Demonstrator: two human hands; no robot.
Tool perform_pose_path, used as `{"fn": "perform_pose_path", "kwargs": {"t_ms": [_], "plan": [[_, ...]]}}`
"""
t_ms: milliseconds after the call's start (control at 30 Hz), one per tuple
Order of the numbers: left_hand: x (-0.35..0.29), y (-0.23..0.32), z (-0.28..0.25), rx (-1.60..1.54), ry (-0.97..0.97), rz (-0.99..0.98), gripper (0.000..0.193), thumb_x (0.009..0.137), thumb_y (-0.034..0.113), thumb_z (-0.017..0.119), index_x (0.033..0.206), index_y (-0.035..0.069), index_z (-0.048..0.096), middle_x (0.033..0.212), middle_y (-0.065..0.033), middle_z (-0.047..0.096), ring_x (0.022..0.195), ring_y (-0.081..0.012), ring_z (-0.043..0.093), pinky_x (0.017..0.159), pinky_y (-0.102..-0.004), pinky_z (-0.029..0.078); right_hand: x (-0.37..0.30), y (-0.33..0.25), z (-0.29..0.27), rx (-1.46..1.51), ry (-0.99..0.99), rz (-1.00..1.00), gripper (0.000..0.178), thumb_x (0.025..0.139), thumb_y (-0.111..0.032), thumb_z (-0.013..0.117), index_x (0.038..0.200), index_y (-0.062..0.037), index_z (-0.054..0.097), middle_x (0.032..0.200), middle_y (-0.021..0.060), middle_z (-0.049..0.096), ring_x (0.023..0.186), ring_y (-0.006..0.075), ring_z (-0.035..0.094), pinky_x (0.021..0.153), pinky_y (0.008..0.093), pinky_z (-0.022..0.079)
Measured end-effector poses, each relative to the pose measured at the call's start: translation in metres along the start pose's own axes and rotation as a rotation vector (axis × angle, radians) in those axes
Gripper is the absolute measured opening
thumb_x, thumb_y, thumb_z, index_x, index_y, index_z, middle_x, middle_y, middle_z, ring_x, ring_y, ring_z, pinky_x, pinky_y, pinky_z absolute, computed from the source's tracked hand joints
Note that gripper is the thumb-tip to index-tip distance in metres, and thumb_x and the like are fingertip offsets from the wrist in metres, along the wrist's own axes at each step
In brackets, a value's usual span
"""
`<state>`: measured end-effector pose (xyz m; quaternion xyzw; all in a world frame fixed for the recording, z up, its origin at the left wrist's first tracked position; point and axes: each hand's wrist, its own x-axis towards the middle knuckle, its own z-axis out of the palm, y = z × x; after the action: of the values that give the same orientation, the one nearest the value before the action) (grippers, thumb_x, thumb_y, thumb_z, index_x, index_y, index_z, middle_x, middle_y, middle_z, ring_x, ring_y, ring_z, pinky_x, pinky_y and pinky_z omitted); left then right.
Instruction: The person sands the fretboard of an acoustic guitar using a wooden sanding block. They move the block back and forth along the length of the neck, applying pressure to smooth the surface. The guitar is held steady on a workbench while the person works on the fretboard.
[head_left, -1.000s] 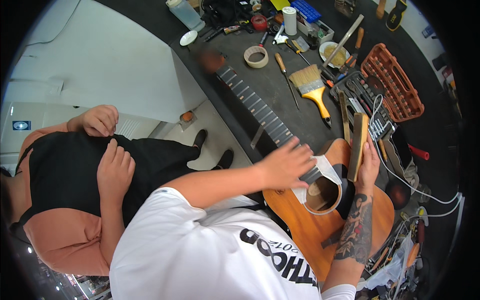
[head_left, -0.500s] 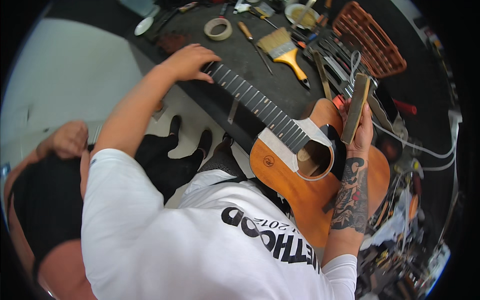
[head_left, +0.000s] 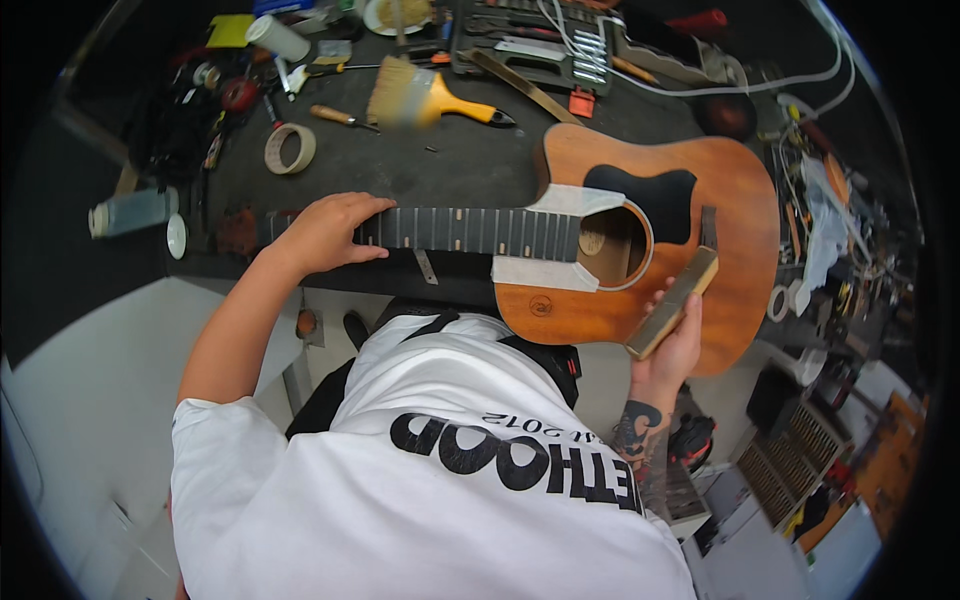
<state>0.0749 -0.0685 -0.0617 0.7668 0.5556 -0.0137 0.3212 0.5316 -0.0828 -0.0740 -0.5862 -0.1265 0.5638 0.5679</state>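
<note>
An acoustic guitar (head_left: pixel 745 215) lies face up across the bench edge, its neck pointing left. White covering strips (head_left: pixel 545 271) flank the fretboard (head_left: pixel 480 230) and frame part of the soundhole. My left hand (head_left: pixel 335 230) grips the neck toward its head end, fingers over the frets and thumb at the near side. My right hand (head_left: pixel 672 350) holds a long, narrow rectangular wooden block (head_left: pixel 672 305), tilted, above the near lower part of the guitar body. The block's underside is hidden, and I cannot tell whether it touches the guitar.
Beyond the neck lie a tape roll (head_left: pixel 273 150), a wide yellow-handled paintbrush (head_left: pixel 465 106) and a wooden-handled tool (head_left: pixel 332 115). A socket set (head_left: pixel 535 50) and a white cable (head_left: pixel 720 91) are farther back. A clear bottle (head_left: pixel 140 212) lies at the left; clutter crowds the right.
The view has turned, so the guitar now lies nearly level across it. My right hand has brought the block toward the body's near side. Another person at the left has left the view.
</note>
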Motion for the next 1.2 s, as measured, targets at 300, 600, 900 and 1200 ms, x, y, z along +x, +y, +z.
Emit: {"fn": "perform_pose_path", "kwargs": {"t_ms": [300, 600, 900, 1200], "plan": [[0.032, 0.016, 0.006, -0.058, -0.094, 0.094, 0.070, 0.081, 0.038, 0.083, 0.139, 0.009, 0.057, 0.122, -0.0166, 0.068, 0.111, -0.0359, 0.066, 0.094, -0.0424, 0.054, -0.042, 0.061, 0.054, -0.079, 0.158, -0.146, 0.046, 0.108, -0.017, 0.053, 0.150, -0.0053, 0.042, 0.116, 0.0098, 0.063, 0.092, 0.0155, 0.064, 0.077, 0.0298, 0.056], [0.050, -0.019, 0.003, -0.169, -0.195, 0.287, 0.076, 0.083, 0.048, 0.081, 0.143, 0.010, 0.054, 0.118, -0.0185, 0.071, 0.076, -0.0309, 0.073, 0.077, -0.0421, 0.059, -0.064, 0.120, 0.127, -0.284, 0.539, -0.331, 0.072, 0.105, -0.011, 0.054, 0.163, 0.0007, 0.013, 0.124, 0.0125, 0.061, 0.107, 0.0188, 0.062, 0.092, 0.0306, 0.050], [0.075, -0.021, 0.005, -0.210, -0.372, 0.369, 0.076, 0.091, 0.047, 0.074, 0.149, 0.010, 0.044, 0.112, -0.0262, 0.071, 0.093, -0.0445, 0.071, 0.084, -0.0497, 0.057, -0.040, 0.138, 0.146, -0.794, 0.919, -0.514, 0.055, 0.097, -0.020, 0.060, 0.144, 0.0044, 0.048, 0.117, 0.0181, 0.070, 0.104, 0.0266, 0.069, 0.092, 0.0343, 0.051], [0.119, -0.009, 0.028, -0.490, -0.574, 0.297, 0.089, 0.087, 0.052, 0.078, 0.146, -0.005, 0.043, 0.119, -0.0310, 0.067, 0.097, -0.0343, 0.071, 0.091, -0.0397, 0.055, -0.042, 0.127, 0.164, -1.024, 1.053, -0.318, 0.079, 0.089, -0.035, 0.058, 0.150, 0.0128, 0.038, 0.106, 0.0283, 0.066, 0.112, 0.0434, 0.060, 0.100, 0.0448, 0.047]]}}
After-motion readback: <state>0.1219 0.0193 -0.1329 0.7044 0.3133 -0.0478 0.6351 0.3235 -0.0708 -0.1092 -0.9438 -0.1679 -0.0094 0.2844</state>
